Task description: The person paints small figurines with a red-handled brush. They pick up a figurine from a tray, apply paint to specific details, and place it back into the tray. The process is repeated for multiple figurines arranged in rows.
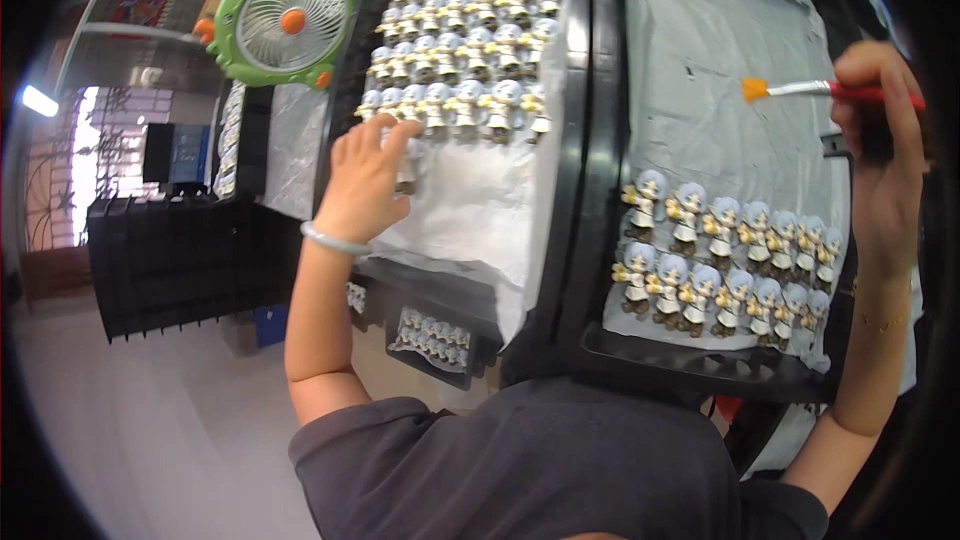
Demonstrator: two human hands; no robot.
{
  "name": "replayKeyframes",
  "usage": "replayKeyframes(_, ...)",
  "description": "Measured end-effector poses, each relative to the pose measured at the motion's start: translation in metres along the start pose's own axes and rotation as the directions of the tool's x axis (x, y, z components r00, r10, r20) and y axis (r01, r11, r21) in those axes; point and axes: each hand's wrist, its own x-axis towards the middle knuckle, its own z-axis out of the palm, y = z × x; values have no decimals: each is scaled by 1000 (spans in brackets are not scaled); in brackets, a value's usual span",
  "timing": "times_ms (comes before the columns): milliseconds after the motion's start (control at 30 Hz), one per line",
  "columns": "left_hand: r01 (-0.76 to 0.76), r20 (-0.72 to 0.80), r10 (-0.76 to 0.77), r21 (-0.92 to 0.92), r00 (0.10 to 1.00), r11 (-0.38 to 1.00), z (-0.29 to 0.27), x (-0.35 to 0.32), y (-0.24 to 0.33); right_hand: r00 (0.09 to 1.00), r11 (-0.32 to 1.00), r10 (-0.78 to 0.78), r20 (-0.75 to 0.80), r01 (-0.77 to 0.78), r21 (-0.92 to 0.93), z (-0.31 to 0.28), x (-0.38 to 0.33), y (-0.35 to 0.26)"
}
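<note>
In the left tray, my left hand (362,180) is closed around a small figurine (407,172) just below the nearest row. My fingers cover most of it; only part shows between fingertips and thumb. Above stand several rows of like figurines (470,105), with pale blue hair, white clothes and yellow details. Raised over the right edge of the right tray, my right hand (880,130) grips a paintbrush (815,89) with a red handle and orange bristles, which point left. Two rows of the same figurines (720,225) stand at the near end of that tray.
Black-rimmed trays, left (545,230) and right (690,353), are lined with pale sheeting. A green fan (290,15) with an orange hub stands beyond the left tray. Lower down sits a smaller tray of figurines (432,340). A black ribbed crate (180,260) is at left.
</note>
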Motion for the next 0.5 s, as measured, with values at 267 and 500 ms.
replayKeyframes(267,-636,-237,610,-49,756,770,-35,78,156,999,997,-52,-13,53,62,-6,10,7)
replayKeyframes(500,-716,197,690,138,697,684,-10,99,183,971,990,139,-196,-135,32,24,15,-20)
